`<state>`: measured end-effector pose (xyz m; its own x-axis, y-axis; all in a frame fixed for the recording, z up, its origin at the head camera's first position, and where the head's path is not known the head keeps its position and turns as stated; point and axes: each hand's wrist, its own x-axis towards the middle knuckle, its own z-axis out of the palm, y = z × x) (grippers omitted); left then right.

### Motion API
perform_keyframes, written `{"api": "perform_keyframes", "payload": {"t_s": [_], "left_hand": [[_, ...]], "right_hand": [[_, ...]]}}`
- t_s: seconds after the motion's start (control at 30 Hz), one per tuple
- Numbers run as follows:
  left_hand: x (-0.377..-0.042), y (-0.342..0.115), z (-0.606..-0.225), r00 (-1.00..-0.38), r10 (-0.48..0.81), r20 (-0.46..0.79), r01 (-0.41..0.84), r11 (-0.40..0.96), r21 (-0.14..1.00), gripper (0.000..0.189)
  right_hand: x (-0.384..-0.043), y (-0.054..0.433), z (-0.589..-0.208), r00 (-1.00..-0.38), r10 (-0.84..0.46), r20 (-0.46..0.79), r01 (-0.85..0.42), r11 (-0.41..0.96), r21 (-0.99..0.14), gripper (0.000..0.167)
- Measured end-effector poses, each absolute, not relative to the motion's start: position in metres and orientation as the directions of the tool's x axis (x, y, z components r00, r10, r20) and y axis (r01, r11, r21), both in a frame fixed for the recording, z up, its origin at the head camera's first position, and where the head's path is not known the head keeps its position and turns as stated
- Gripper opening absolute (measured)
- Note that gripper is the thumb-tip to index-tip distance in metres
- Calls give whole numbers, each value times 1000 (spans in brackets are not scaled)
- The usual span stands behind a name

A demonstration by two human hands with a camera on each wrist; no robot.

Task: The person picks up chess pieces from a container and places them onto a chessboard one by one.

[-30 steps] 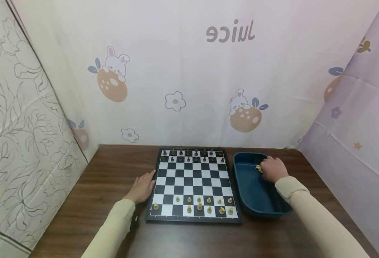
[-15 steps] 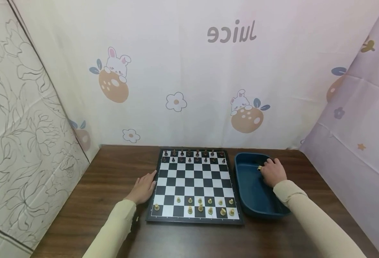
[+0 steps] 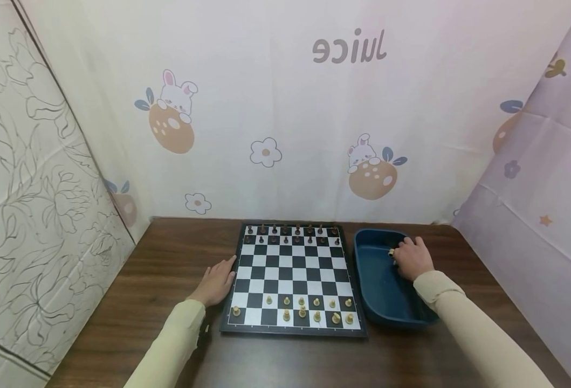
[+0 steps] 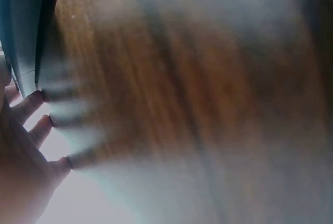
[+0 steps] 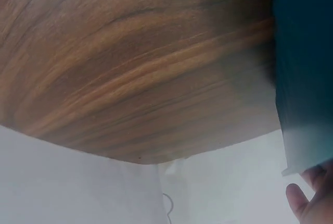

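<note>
My left hand (image 3: 214, 283) lies on the table at the left side of the chessboard (image 3: 290, 269), its fingertips touching the frame. In the left wrist view its fingers (image 4: 40, 130) look spread beside the dark edge of the board. My right hand (image 3: 411, 257) reaches into the far right part of a blue tray (image 3: 382, 291). At its fingertips shows a small pale yellow chess piece (image 3: 391, 253); whether it is pinched or only touched I cannot tell. In the right wrist view, the tray's outer wall (image 5: 304, 78) hides most of that hand.
Pale pieces, among them a chess pawn (image 3: 268, 300), stand on the board's two near rows. Dark chess pieces (image 3: 286, 240) line its two far rows. A printed curtain (image 3: 266, 108) hangs behind the brown wooden table (image 3: 169, 280).
My right hand has shifted slightly within the tray and its fingers have lifted a little; less of the pale pieces shows beside them. My left hand has stayed at the board's edge.
</note>
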<state>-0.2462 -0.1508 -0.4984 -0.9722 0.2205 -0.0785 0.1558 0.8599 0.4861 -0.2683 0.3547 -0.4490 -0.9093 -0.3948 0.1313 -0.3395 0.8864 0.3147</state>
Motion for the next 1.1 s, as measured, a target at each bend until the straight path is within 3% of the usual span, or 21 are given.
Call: {"api": "perform_keyframes", "payload": {"t_s": [0.53,0.87,1.1], "left_hand": [[-246,-153,-498,-973,220,-66,162,861,483,51],[-248,-154,-499,-973,220,-71,161,863,479,52],[-248,-153,-500,-971,223,-84,155,861,485,52]], "right_hand": [[-275,349,-435,-869,-457,190,-406,878,253,40],[-275,312,-402,-867,-465,180,-450,885,120,17],[-268,281,-383,-841,-505,193,-484,862,150,13]]}}
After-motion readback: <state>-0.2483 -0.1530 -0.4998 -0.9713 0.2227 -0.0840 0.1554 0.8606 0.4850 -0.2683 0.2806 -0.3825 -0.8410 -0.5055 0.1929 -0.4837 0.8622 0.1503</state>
